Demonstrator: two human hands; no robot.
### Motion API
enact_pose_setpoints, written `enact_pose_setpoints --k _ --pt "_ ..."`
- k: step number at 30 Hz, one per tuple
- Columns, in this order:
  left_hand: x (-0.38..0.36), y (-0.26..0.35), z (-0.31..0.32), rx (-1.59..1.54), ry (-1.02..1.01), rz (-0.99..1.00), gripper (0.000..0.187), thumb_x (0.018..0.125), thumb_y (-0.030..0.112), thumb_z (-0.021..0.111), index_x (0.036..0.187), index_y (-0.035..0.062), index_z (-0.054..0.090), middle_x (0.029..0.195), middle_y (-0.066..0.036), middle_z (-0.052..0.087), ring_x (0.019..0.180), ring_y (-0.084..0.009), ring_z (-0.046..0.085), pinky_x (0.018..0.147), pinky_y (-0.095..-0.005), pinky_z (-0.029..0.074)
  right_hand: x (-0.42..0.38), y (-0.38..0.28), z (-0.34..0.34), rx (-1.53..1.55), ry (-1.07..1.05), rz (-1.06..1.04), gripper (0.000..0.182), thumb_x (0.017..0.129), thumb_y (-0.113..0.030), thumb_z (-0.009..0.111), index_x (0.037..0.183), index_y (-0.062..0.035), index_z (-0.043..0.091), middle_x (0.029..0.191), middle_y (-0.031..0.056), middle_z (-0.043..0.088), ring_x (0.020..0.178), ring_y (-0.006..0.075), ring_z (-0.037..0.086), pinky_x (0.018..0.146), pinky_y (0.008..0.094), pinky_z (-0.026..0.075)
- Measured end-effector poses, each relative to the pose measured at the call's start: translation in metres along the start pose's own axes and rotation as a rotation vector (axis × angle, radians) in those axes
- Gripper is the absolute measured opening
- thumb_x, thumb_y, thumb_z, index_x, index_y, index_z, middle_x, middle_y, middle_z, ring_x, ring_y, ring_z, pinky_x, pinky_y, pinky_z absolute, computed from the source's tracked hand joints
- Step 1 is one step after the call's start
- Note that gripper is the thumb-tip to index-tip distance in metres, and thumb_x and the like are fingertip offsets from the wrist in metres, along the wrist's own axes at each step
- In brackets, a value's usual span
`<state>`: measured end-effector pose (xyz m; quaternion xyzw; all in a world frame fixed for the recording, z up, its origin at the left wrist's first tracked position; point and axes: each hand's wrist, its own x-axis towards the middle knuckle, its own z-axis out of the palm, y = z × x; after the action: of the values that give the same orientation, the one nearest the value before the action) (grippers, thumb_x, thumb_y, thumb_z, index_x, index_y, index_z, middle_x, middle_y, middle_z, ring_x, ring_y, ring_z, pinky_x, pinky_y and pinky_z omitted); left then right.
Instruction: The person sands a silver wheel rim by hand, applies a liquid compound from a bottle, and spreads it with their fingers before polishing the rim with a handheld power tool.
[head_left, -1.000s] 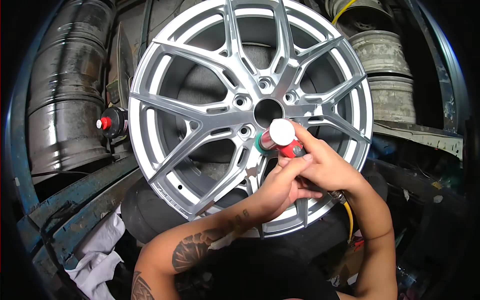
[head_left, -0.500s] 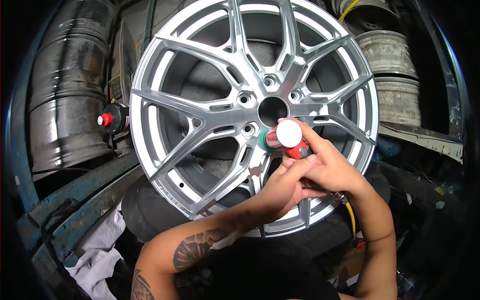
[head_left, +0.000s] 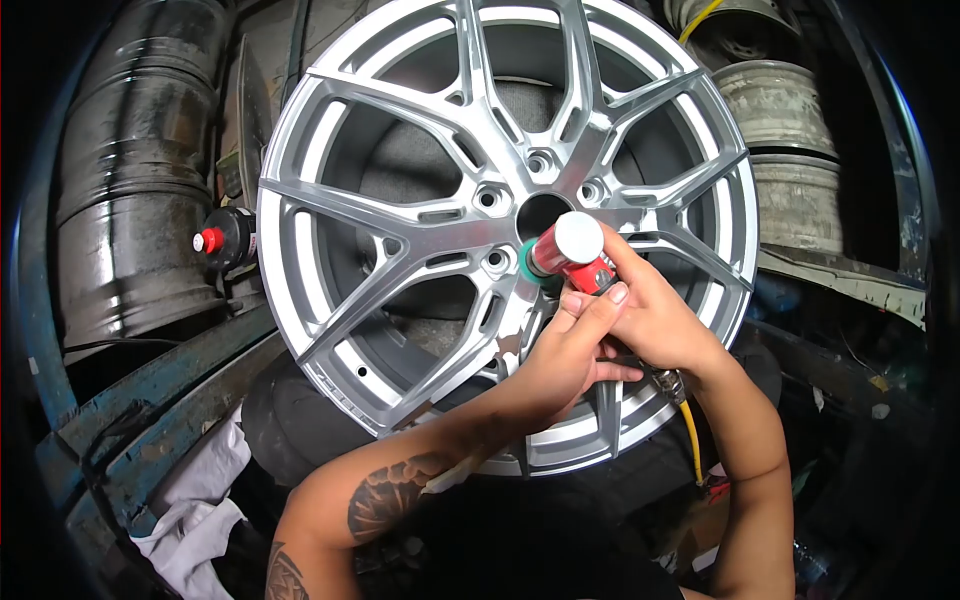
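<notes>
The work is underway: the green disc point(head_left: 528, 262) on the front of the red tool point(head_left: 585, 272) sits at a spoke face just beside the centre hole point(head_left: 543, 212), apparently touching it. Much of the silver wheel point(head_left: 460, 236) looks bright and smooth, though how much of that comes from this work cannot be told. A brownish patch point(head_left: 508, 345) shows on the lower spoke, left of the hands; it may be a worn spot or a reflection, so I would judge that area as possibly left to do. Nothing here shows whether the disc is turning.

The right hand point(head_left: 655, 315) is closed round the tool's body, fingers wrapped, none of them spread. The left hand point(head_left: 575, 362) is folded in close below and beside it, its thumb laid toward the tool's rear and its other fingers bent under the right hand; whether it takes any of the grip is hidden.

The wheel lies just beyond both hands and spreads out on either side of them, face toward the person. A yellow hose point(head_left: 692, 440) hangs below the right hand, near the wrist. Well to the left of the hands is a black canister-like thing point(head_left: 236, 238) with a red tip point(head_left: 210, 240).
</notes>
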<state>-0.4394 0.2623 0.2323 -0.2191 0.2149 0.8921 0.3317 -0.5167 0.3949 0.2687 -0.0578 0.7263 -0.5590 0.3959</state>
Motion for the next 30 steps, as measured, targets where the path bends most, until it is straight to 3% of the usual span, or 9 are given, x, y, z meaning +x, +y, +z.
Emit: enact_pose_setpoints --k 6,9,12,16,19,30 --pt "-0.005 -0.006 -0.001 0.042 -0.045 -0.027 0.045 0.110 0.049 0.050 0.133 0.0099 0.047 0.118 -0.007 0.058 0.103 -0.0184 0.062 0.094 -0.0486 0.057 -0.008 -0.014 -0.003 0.110 -0.072 0.208 0.076 0.097 -0.017 0.075 0.162 -0.0113 0.035 0.118 0.0086 0.069 0.099 0.0140 0.064 0.087 0.0299 0.054" --pt "-0.001 -0.006 -0.001 0.021 -0.027 -0.011 0.044 0.111 0.048 0.050 0.134 0.0108 0.047 0.122 -0.007 0.057 0.106 -0.0177 0.061 0.093 -0.0488 0.058 -0.004 -0.014 -0.004 0.043 -0.048 0.155 0.076 0.098 -0.018 0.075 0.162 -0.0108 0.035 0.118 0.0073 0.068 0.097 0.0127 0.063 0.081 0.0276 0.054" --pt "-0.004 -0.011 0.001 0.017 -0.027 -0.028 0.044 0.111 0.048 0.049 0.134 0.0104 0.047 0.124 -0.009 0.057 0.106 -0.0191 0.062 0.094 -0.0482 0.058 -0.006 -0.018 -0.006 0.110 -0.113 0.145 0.076 0.098 -0.018 0.075 0.162 -0.0093 0.035 0.122 0.0082 0.067 0.099 0.0126 0.062 0.081 0.0272 0.054" --pt "-0.005 -0.007 0.002 -0.015 0.003 0.001 0.046 0.111 0.048 0.048 0.137 0.0096 0.046 0.127 -0.011 0.057 0.109 -0.0218 0.064 0.095 -0.0484 0.058 -0.005 -0.022 -0.003 0.071 -0.107 0.148 0.076 0.097 -0.019 0.075 0.161 -0.0079 0.036 0.127 0.0106 0.066 0.109 0.0142 0.062 0.092 0.0302 0.053" --pt "-0.006 -0.007 0.002 -0.011 0.011 0.001 0.050 0.112 0.047 0.047 0.144 0.0088 0.041 0.131 -0.013 0.057 0.115 -0.0239 0.064 0.095 -0.0502 0.058 0.001 -0.004 -0.001 0.034 -0.070 0.002 0.076 0.097 -0.019 0.075 0.161 -0.0079 0.036 0.131 0.0132 0.066 0.118 0.0168 0.061 0.101 0.0341 0.051" --pt "-0.005 -0.008 0.004 0.008 -0.070 0.006 0.055 0.111 0.053 0.044 0.144 0.0088 0.038 0.131 -0.012 0.055 0.115 -0.0228 0.062 0.096 -0.0520 0.058 -0.003 -0.017 -0.011 -0.022 -0.087 0.164 0.079 0.096 -0.024 0.076 0.162 -0.0074 0.035 0.125 0.0130 0.068 0.108 0.0155 0.065 0.091 0.0324 0.055"
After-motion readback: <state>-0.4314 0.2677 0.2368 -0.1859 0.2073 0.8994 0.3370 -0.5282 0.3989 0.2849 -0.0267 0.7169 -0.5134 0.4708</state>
